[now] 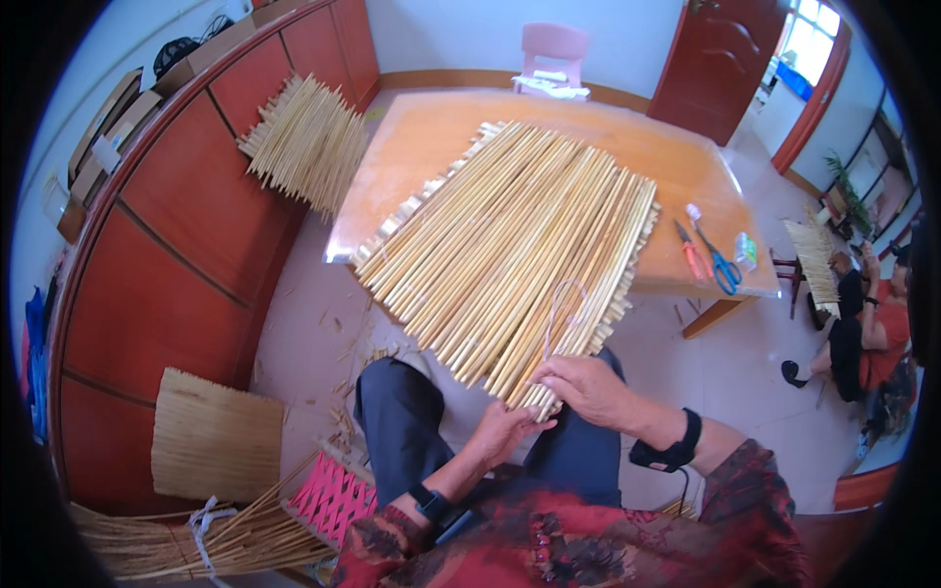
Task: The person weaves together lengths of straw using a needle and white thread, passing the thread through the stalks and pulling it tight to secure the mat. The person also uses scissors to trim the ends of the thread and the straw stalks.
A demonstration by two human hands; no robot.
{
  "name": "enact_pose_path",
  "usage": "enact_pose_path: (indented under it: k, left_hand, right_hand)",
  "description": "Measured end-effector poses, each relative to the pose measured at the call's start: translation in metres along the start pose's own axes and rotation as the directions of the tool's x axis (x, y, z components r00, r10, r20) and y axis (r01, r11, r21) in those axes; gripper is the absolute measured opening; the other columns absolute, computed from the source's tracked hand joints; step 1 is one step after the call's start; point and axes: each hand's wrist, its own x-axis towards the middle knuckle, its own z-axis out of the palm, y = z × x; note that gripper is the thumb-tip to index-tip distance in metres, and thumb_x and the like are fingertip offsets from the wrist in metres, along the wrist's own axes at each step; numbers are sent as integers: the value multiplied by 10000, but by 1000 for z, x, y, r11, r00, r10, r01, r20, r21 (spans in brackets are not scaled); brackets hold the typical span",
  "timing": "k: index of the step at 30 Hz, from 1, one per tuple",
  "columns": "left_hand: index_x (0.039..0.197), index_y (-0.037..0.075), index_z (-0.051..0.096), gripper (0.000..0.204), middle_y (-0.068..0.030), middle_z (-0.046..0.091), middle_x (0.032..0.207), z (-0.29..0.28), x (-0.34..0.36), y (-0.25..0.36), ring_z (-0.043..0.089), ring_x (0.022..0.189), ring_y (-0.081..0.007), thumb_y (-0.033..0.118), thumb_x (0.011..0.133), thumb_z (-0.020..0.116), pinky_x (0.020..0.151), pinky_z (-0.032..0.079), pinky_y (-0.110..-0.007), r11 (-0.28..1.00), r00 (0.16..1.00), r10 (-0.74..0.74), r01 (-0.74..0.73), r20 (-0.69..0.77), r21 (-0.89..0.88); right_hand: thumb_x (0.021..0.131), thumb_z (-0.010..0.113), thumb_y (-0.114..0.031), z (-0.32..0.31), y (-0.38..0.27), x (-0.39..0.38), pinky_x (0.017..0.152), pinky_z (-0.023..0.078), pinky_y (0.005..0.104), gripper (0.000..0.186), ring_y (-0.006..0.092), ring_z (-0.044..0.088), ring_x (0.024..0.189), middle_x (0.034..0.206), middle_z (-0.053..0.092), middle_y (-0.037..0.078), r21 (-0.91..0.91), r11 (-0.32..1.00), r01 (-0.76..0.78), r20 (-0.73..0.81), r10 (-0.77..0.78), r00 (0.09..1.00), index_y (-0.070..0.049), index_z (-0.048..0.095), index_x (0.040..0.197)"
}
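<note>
A mat of straw-coloured stalks [510, 245] lies partly on the orange table and slopes over its near edge toward my lap. My left hand [502, 432] is closed on the stalk ends at the mat's near right corner. Just above it, my right hand [586, 388] pinches the same corner from the right, thumb and fingers pressed together. From beside my right hand, a pale thread [555, 312] loops up over the mat. Whether the right fingers also hold this thread cannot be made out.
Red-handled pliers [692, 253], blue-handled scissors [722, 267] and a small box [746, 252] lie on the table [412, 137]. Another stalk mat [309, 142] leans by red cabinets [167, 294]. A stalk bundle [225, 544] lies lower left. Another person [882, 333] sits at right.
</note>
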Motion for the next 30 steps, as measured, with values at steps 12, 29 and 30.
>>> enact_pose_path:
  k: [12, 29, 30]
  left_hand:
    - [1194, -8, 419, 389, -136, 560, 1081, -8, 2, -4, 566, 1000, -281, 99, 844, 552, 876, 461, -451, 999, 1000, -19, 19, 0, -48]
    - [1102, 4, 473, 293, -94, 569, 1016, -14, 3, -12, 589, 888, -183, 84, 840, 578, 770, 497, -328, 991, 993, 73, -62, -93, 118]
    - [1108, 14, 472, 292, -89, 562, 1029, -15, 3, -13, 583, 902, -177, 93, 846, 573, 765, 494, -316, 989, 990, 89, -75, -107, 125]
  right_hand:
    - [867, 519, -136, 13, 7, 14, 625, 469, 229, 191, 97, 579, 675, 766, 572, 46, 403, 910, -92, 7, 98, 995, 9, 587, 970]
    - [891, 472, -122, 46, -11, -3, 672, 446, 215, 181, 71, 527, 757, 817, 571, 20, 703, 665, -250, 78, 278, 957, 10, 566, 973]
    - [909, 461, -140, 47, -11, -3, 612, 444, 193, 186, 50, 506, 711, 794, 540, -5, 682, 695, -229, 71, 249, 966, -6, 551, 1001]
